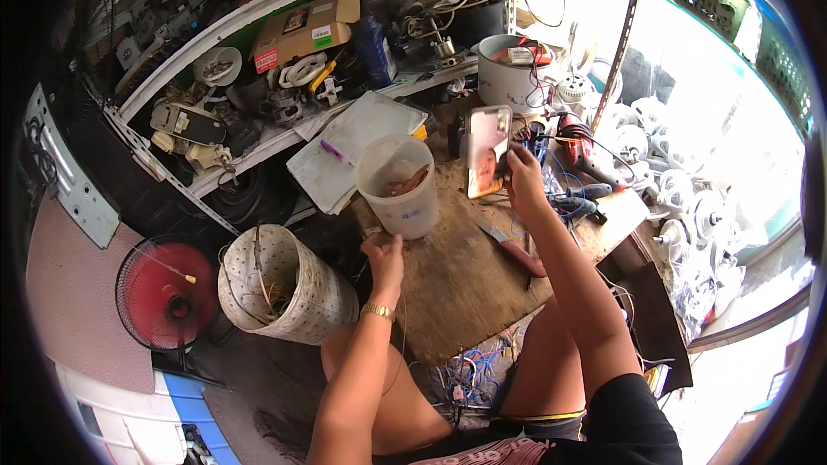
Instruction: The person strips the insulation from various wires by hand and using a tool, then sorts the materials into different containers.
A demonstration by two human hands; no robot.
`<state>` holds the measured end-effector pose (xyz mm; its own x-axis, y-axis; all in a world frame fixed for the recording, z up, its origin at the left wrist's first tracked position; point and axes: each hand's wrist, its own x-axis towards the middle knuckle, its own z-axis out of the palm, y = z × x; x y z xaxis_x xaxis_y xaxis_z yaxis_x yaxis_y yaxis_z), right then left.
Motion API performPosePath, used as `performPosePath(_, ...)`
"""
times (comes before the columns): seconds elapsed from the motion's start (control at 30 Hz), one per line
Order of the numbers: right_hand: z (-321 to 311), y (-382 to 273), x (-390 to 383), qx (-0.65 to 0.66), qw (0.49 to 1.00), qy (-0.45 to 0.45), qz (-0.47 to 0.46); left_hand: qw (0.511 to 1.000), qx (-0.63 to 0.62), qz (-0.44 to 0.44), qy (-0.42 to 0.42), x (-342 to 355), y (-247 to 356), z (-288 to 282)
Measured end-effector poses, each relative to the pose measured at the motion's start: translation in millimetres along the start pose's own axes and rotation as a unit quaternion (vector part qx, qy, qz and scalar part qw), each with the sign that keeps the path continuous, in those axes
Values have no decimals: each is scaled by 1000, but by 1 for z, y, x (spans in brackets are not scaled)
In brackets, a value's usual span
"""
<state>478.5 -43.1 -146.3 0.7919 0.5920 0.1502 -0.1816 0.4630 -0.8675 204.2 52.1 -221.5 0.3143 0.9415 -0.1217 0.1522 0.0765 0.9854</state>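
My right hand (525,176) is closed around the edge of a smartphone (488,139), held upright above the wooden work board (457,293). The phone's screen shows a blurred picture. My left hand (385,260), with a gold watch (377,310) at the wrist, is at the board's left edge by the foot of a cloudy plastic tub (398,207). Its fingers are curled; what they hold, if anything, is too small to tell. Copper-coloured scraps (409,182) lie in the tub. A knife with a red handle (521,257) rests on the board below the phone.
A speckled white bucket (323,288) with wires inside stands left of the board, beside a red fan (168,293). Cut wires (478,375) lie on the floor between my legs. Power tools (579,146) sit at the far right. Loaded shelves (258,142) line the back.
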Motion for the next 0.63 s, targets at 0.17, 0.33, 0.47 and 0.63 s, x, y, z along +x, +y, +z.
performPosePath(0.17,2,1,-69,36,985,-30,164,958,-247,-141,-14,-76,50,-32)
performPosePath(0.33,2,65,-84,-50,981,-88,165,930,-312,-166,-102,-156,59,-66)
performPosePath(0.47,28,77,-112,-22,985,-77,150,924,-315,-171,-133,-194,52,-83)
performPosePath(0.63,32,84,-117,-52,993,-59,92,922,-283,-170,-203,-214,42,-79)
